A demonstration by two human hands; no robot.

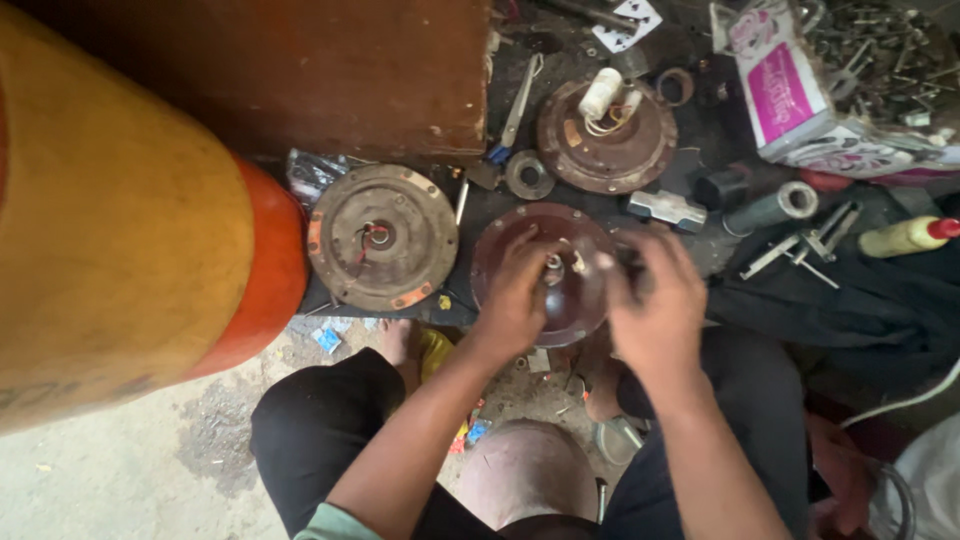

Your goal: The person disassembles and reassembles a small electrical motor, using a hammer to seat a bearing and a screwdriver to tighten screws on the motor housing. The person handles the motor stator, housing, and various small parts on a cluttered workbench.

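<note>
The person's left hand rests on a round, rusty brown metal motor cover that lies flat on the dark work surface just ahead of the knees, its fingers spread and curved over the near left part of the disc, fingertips close to the short shaft that stands at its middle. The right hand sits at the right edge of the same cover; its fingers are bent inward and blurred, so I cannot tell whether they pinch anything or only touch the rim. To the left, just beside it, lies a second round grey-brown metal cover with thin wires at its centre hole. Behind, well apart from the hands, a third rusty round cover carries a white cylinder with pale wires. A small metal ring bearing lies between those two rear discs. Right of the hands are a grey metal tube, a silver metal block and a yellow bottle with a red cap. A pink and white carton sits at the top right, beside a heap of loose bolts. A large yellow and orange cylinder fills the left side.
</note>
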